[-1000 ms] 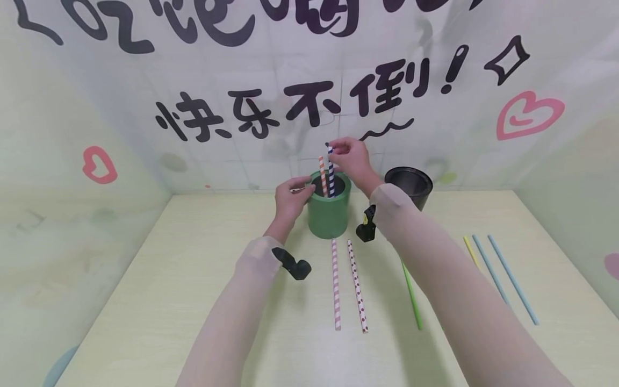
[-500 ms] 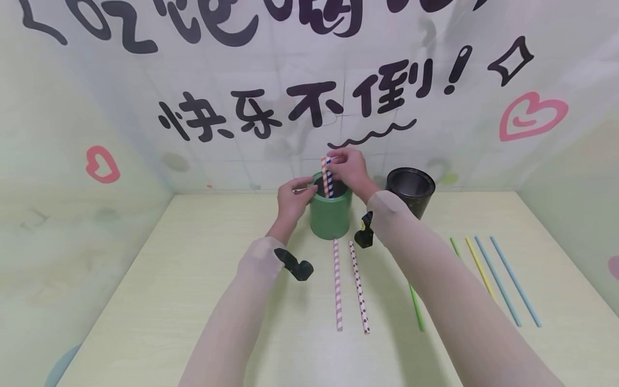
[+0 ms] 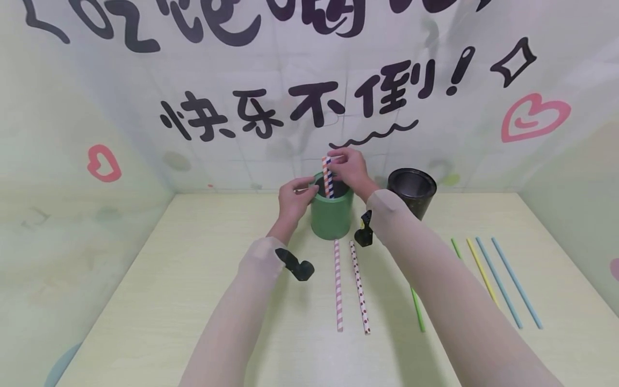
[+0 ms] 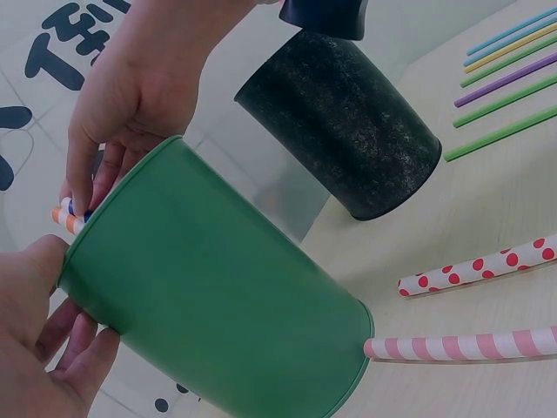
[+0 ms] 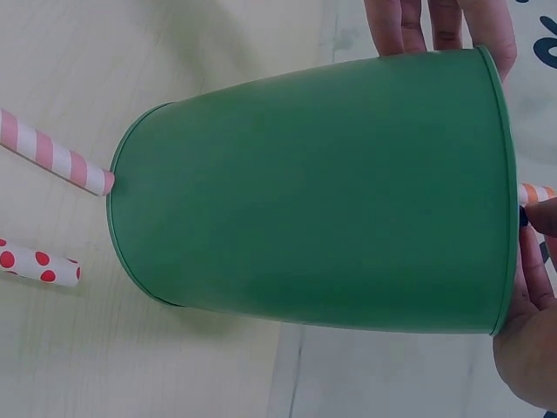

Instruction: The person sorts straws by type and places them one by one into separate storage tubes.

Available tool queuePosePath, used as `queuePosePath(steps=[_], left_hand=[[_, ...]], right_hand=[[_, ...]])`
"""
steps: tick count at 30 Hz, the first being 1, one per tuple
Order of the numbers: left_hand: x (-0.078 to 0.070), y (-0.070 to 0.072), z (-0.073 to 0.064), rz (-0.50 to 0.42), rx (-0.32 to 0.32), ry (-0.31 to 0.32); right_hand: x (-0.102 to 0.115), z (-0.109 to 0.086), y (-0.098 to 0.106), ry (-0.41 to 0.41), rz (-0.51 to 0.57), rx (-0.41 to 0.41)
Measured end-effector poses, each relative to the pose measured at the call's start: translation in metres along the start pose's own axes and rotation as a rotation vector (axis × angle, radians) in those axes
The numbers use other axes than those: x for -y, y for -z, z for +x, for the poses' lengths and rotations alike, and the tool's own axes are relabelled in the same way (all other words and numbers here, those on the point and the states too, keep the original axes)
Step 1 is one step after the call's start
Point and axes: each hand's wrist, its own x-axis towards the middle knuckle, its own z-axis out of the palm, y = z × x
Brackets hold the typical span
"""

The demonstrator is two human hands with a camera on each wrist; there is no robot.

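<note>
A green cup point(image 3: 331, 220) stands upright near the back of the table. My left hand point(image 3: 292, 201) grips its rim from the left, the thumb and fingers at the edge. Over the opening, my right hand point(image 3: 352, 169) pinches the top of a navy-and-white striped paper straw point(image 3: 331, 188). That straw stands inside the cup, close beside an orange-and-white striped straw point(image 3: 325, 173). Both tops are at about the same height. Their lower ends are hidden by the cup wall. In the right wrist view, the green cup point(image 5: 313, 196) covers most of the frame.
A black cup point(image 3: 419, 203) stands to the right, partly behind my right sleeve. In front lie a pink-striped straw point(image 3: 338, 285) and a red-dotted straw point(image 3: 360, 287). Several thin plain straws lie farther right, among them a yellow one point(image 3: 481, 269) and a purple one point(image 4: 505, 80).
My right hand has come down with the navy-striped straw, which stood taller than the orange one before. Over the last half second hardly anything has moved. My left hand keeps its place on the rim.
</note>
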Motion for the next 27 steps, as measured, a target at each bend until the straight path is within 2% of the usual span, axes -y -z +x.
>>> queuePosePath(steps=[6, 17, 27], left_hand=[[0.001, -0.001, 0.000, -0.008, -0.002, -0.008], [0.000, -0.002, -0.001, 0.000, -0.003, -0.016], [-0.001, -0.001, -0.002, 0.013, -0.009, -0.002]], right_hand=[[0.000, 0.000, 0.001, -0.005, 0.011, 0.012], [0.011, -0.003, 0.013, 0.034, 0.009, 0.037], [0.021, -0.020, 0.029, 0.003, -0.096, 0.147]])
